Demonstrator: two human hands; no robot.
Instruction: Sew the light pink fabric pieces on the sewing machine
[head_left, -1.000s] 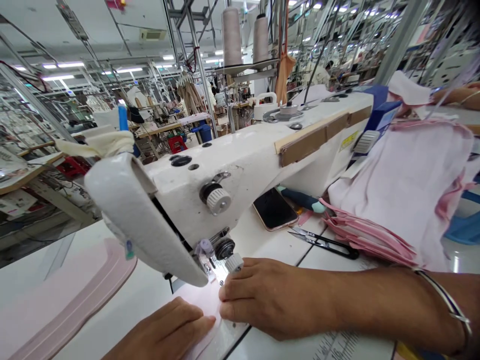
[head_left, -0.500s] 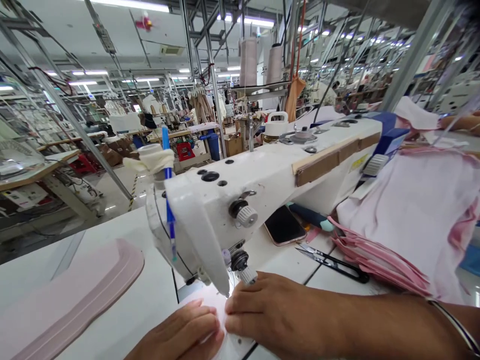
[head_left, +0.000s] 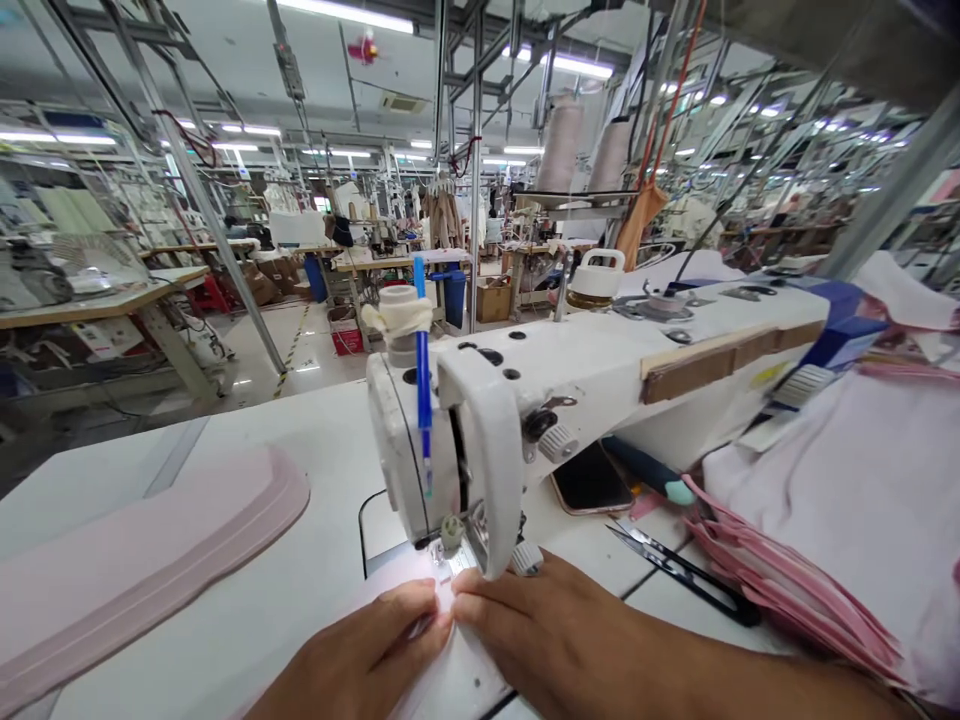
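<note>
Holding a pale pink fabric piece [head_left: 400,572] beneath the head of a white industrial sewing machine [head_left: 577,345], with both hands drawn close at the lit stitching area. Pinching, by appearance, with the left hand [head_left: 375,640], thumb and fingertips together on a fold or edge of the cloth. Pressing down with the right hand [head_left: 540,620], fingers bunched side by side; not determinable from this angle whether also gripping cloth underneath.

Recommended, as a judgement: smooth the layers flat, align the edges ahead of the presser foot [head_left: 441,560], and feed with light, even pressure from both sides, without tugging. Advisable also to hold fingertips well back from the needle, not clearly visible here.

As to position of the fabric piece: lying beneath and between the fingertips of both hands, touching each, and spreading past the left hand toward the presser foot. Noted on the counter [head_left: 247,630]: at left, well apart from the left hand, a stitched pink panel [head_left: 187,540]; at right, beyond the right hand, black-handled thread snips [head_left: 690,575].
</note>
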